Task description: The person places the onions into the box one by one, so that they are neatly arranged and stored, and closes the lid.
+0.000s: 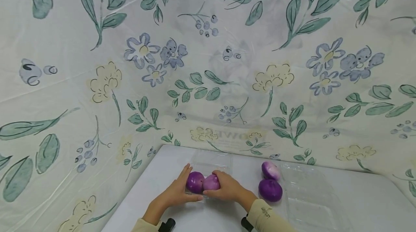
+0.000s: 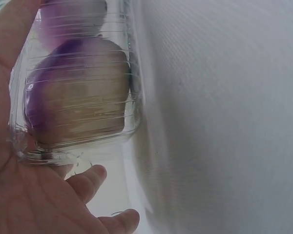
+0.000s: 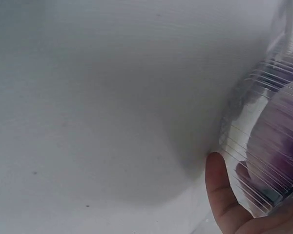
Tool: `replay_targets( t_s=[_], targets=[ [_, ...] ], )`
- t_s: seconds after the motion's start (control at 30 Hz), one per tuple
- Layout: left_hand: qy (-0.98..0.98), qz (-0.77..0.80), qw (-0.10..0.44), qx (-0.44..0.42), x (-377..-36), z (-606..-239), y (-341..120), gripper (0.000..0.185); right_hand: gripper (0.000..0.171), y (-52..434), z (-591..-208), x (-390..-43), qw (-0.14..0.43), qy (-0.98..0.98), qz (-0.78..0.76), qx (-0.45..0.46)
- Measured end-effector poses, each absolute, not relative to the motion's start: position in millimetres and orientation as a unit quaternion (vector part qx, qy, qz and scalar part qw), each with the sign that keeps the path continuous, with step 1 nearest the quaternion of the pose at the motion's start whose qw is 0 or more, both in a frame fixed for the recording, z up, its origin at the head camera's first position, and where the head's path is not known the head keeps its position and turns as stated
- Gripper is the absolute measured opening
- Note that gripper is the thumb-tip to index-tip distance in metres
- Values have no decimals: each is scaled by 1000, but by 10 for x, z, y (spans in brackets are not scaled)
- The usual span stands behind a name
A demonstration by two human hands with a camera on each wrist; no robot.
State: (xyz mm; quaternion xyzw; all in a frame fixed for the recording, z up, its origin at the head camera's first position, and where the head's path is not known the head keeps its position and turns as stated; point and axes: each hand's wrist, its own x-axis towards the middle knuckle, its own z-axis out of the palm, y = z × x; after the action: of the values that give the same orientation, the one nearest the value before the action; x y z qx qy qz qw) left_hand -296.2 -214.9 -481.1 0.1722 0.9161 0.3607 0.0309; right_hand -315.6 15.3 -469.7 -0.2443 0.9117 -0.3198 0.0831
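Observation:
Two purple onions sit side by side in a clear plastic box, the left onion darker than the right onion. Its ribbed wall shows in both wrist views. My left hand holds the box's left end, thumb in front and fingers behind; in the left wrist view two fingertips extend past its edge. From the right, my right hand grips the other end, its fingers overlapping the right onion. A fingertip lies along the wall in the right wrist view.
Right of my hands, a paler purple onion touches a dark one on the white table. Beside them lies another clear plastic container. A clear lid-like sheet extends behind the box. Floral cloth hangs behind the table.

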Motion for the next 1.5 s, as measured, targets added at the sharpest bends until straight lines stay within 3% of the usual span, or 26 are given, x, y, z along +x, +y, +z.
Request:
replay_targets(
  t_s=[0.77,1.0,1.5],
  targets=[
    [915,357,27,187,-2954,-4801,-2135,114,87,224,-4639,-3142,85,918,-297,-249],
    [917,351,24,187,-2968,-4811,-2154,114,83,325,-4487,-3138,58,912,-314,-259],
    [917,353,29,184,-2966,-4802,-2147,115,79,603,-4428,-3306,-6,895,-410,-177]
  ],
)
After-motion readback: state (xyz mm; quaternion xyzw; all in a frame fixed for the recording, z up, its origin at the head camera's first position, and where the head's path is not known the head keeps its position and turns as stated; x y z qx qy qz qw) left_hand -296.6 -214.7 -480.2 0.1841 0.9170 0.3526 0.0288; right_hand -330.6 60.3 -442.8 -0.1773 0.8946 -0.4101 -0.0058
